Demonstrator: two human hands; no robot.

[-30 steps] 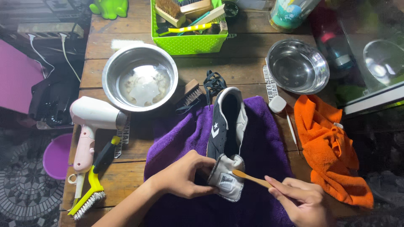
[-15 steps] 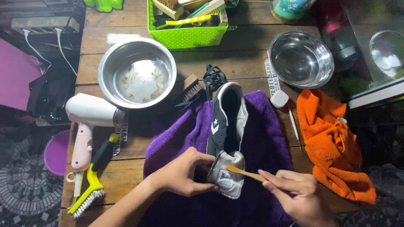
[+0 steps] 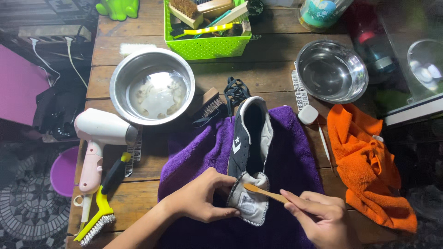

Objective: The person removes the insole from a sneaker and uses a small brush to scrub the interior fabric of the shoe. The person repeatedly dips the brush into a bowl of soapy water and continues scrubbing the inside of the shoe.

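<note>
- Illumination: moderate, even overhead light on the wooden table [image 3: 138,44]; centre well exposed.
- Glare: soft highlights on the water-filled steel bowl [image 3: 152,85] at 10 o'clock and the empty steel bowl [image 3: 331,70] at 2 o'clock.
- Shadows: shallow and soft beneath the left hand [image 3: 200,198] and the right hand [image 3: 318,219].
- Periphery: floor at 9 o'clock and clutter at 3 o'clock fall dim and murky.
- Sharpness: centre crisp; mild softening and slight wide-angle bending towards the edges.
</note>
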